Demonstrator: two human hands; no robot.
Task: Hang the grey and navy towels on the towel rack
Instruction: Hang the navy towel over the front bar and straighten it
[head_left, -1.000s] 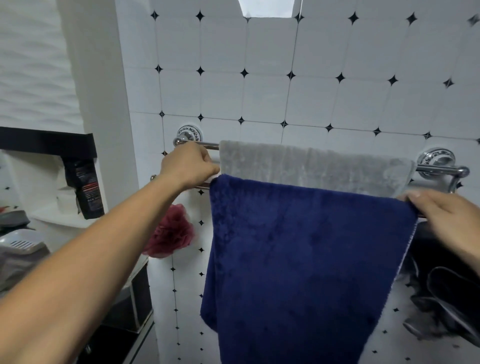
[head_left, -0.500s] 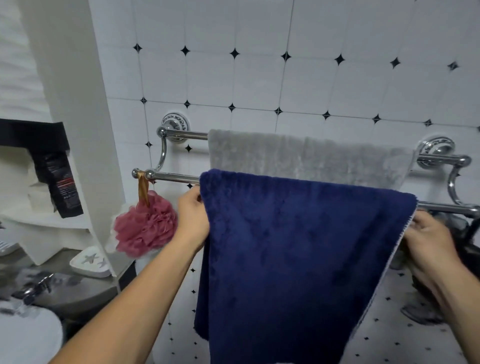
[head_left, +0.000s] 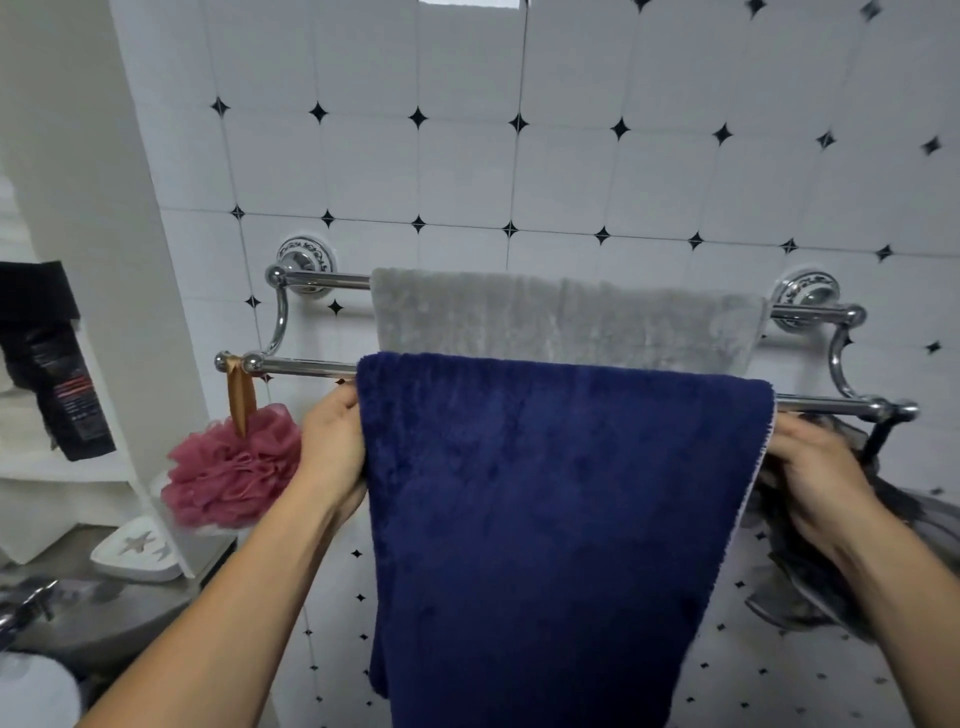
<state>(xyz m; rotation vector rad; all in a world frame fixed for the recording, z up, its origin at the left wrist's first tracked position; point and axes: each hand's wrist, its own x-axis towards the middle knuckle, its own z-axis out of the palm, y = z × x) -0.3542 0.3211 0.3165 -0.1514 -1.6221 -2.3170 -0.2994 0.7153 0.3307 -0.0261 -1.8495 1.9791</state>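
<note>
A chrome double towel rack (head_left: 304, 366) is fixed to the tiled wall. The grey towel (head_left: 561, 319) hangs over its upper, rear bar. The navy towel (head_left: 550, 509) drapes over the lower, front bar and hangs far down. My left hand (head_left: 332, 452) grips the navy towel's left edge just below the bar. On the other side, my right hand (head_left: 815, 478) holds the towel's right edge, its fingertips hidden behind the cloth.
A pink bath pouf (head_left: 228, 467) hangs by a gold ribbon from the front bar's left end. A dark mesh item (head_left: 883, 519) hangs at the right end behind my right hand. Lower left: a white soap dish (head_left: 137, 556), a grey counter, a shelf with a black packet (head_left: 62, 395).
My left hand has dropped from the front bar to the navy towel's left edge. My right hand slid down the right edge. The view has shifted, showing more of the rack.
</note>
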